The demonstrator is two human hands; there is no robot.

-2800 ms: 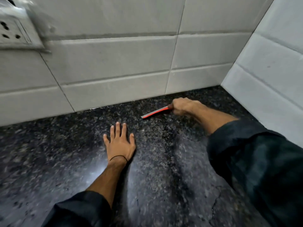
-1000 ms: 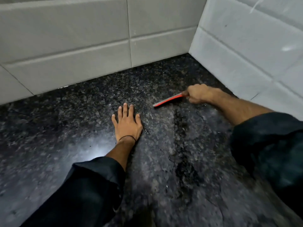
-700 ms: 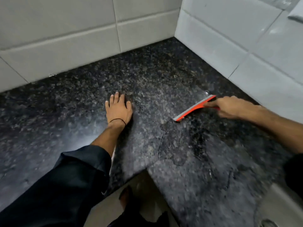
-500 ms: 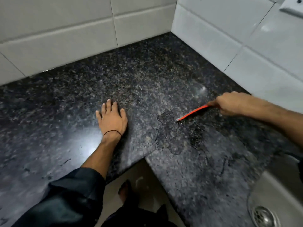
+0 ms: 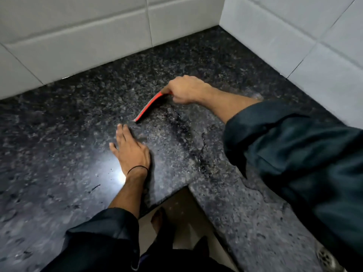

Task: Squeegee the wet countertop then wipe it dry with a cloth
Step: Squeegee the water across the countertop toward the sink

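A dark speckled granite countertop (image 5: 59, 124) runs into a tiled corner. My right hand (image 5: 186, 89) grips the handle of a red squeegee (image 5: 148, 107), whose blade rests on the stone and points down-left toward my left hand. My left hand (image 5: 130, 148) lies flat on the counter, fingers spread, a thin black band at the wrist. A wet streak with pooled water (image 5: 200, 160) runs from the squeegee toward the counter's inner corner edge. No cloth is visible.
White tiled walls (image 5: 88, 40) close the counter at the back and on the right (image 5: 314, 55). The L-shaped counter's inner edge drops to the floor, where a bare foot (image 5: 158, 218) stands. A sink drain (image 5: 326, 258) shows at the bottom right.
My right hand has swung the squeegee from the right side of the counter back toward the middle, close to my left hand. My left hand has stayed flat in place. The view shifted.
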